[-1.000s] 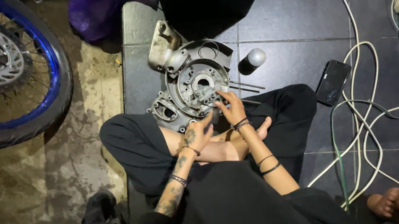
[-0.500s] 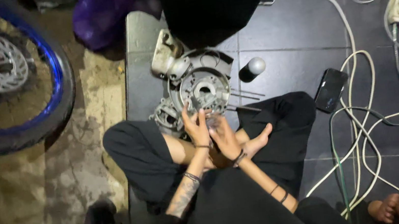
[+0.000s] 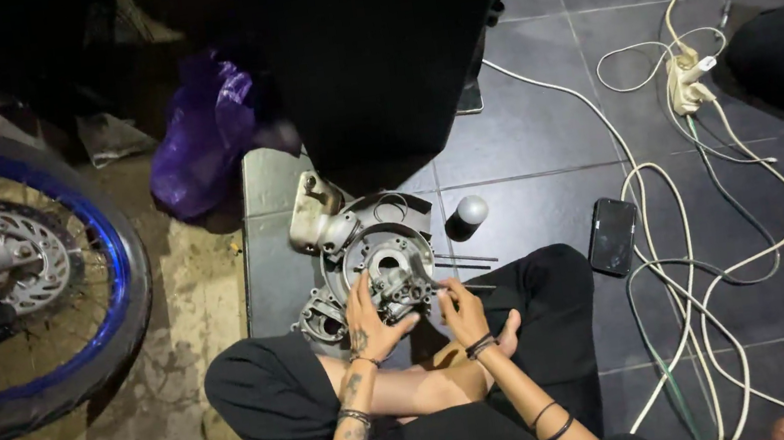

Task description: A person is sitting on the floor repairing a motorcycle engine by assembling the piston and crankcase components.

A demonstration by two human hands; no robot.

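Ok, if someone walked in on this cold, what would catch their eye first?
Probably the grey metal engine case on the dark floor tiles, with the left hand resting on it and the right hand working at its edge beside it. Next, the blue-rimmed wheel filling the left side, and the pale cables looping across the tiles on the right, past a black phone.

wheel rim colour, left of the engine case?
Blue rim, black tyre around it, silver brake disc inside. Shows best in the head view.
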